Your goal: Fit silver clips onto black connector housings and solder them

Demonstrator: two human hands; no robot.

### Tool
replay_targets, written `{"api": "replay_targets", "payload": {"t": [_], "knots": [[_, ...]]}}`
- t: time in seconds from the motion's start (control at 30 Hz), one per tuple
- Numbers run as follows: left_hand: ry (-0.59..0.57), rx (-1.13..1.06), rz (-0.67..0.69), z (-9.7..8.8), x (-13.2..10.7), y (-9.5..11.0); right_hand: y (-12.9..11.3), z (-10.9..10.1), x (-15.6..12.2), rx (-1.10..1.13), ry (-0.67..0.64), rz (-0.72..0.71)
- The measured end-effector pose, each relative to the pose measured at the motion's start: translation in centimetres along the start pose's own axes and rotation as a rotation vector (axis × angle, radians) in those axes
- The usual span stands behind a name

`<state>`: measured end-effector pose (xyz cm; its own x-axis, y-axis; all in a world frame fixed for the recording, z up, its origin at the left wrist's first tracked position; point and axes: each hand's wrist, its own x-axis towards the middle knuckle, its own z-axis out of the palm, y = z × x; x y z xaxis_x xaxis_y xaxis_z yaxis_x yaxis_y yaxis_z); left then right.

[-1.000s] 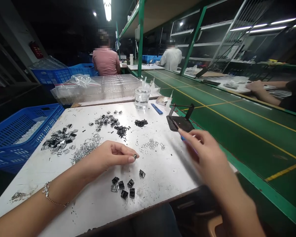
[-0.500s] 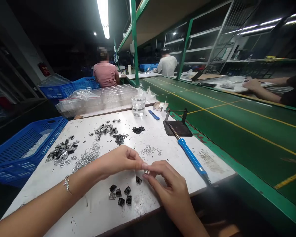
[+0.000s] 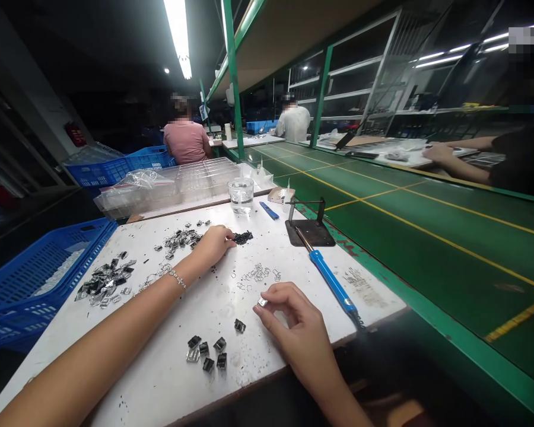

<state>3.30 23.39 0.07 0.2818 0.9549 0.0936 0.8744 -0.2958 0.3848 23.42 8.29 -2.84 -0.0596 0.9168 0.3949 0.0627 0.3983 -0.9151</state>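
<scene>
My right hand (image 3: 293, 323) rests near the front of the white table (image 3: 293, 267), its fingertips pinched on a small silver metal part (image 3: 262, 302). My left hand (image 3: 213, 243) reaches out to the middle of the table, fingers curled down beside a small heap of tiny black parts (image 3: 243, 237). What the left fingers hold, if anything, is hidden. Several finished dark pieces (image 3: 207, 350) lie in a cluster by the front edge. Thin wire clips (image 3: 256, 276) are scattered between the two hands.
A blue-handled soldering iron (image 3: 331, 281) lies on its black stand (image 3: 309, 228) at the right. A glass cup (image 3: 241, 194), clear trays (image 3: 196, 175) and blue crates (image 3: 35, 273) ring the table. Metal shells (image 3: 104, 279) pile at left. Other people sit beyond; a green conveyor (image 3: 427, 219) runs right.
My left hand let go of the small part and reached forward to the black heap. My right hand kept the silver part and stayed near the front.
</scene>
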Motion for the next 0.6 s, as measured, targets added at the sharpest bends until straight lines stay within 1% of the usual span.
{"api": "replay_targets", "payload": {"t": [0.17, 0.23, 0.3, 0.4, 0.47, 0.5, 0.57, 0.6], "knots": [[-0.004, -0.059, 0.011, 0.2, 0.3, 0.0, 0.0, 0.1, -0.1, 0.008, 0.015, 0.002], [0.013, -0.106, 0.010, -0.1, 0.1, 0.4, 0.0, 0.1, -0.1, 0.019, 0.029, 0.009], [0.044, -0.171, 0.007, -0.8, -0.4, 1.3, -0.1, 0.0, -0.1, 0.036, 0.033, 0.044], [0.063, -0.300, -0.002, -2.6, -2.7, 3.5, -0.5, -0.2, 0.1, 0.066, 0.006, 0.101], [0.017, -0.389, 0.000, -3.8, -4.9, 5.3, -0.8, -0.3, 0.2, 0.091, -0.031, 0.114], [-0.023, -0.450, -0.002, -4.2, -6.1, 6.1, -0.9, -0.4, 0.2, 0.107, -0.047, 0.117], [-0.164, -0.669, -0.040, -4.7, -8.4, 7.5, -1.2, -0.6, 0.3, 0.130, -0.075, 0.126], [-0.213, -0.712, -0.058, -4.7, -9.4, 8.0, -1.3, -0.7, 0.3, 0.134, -0.090, 0.129]]}}
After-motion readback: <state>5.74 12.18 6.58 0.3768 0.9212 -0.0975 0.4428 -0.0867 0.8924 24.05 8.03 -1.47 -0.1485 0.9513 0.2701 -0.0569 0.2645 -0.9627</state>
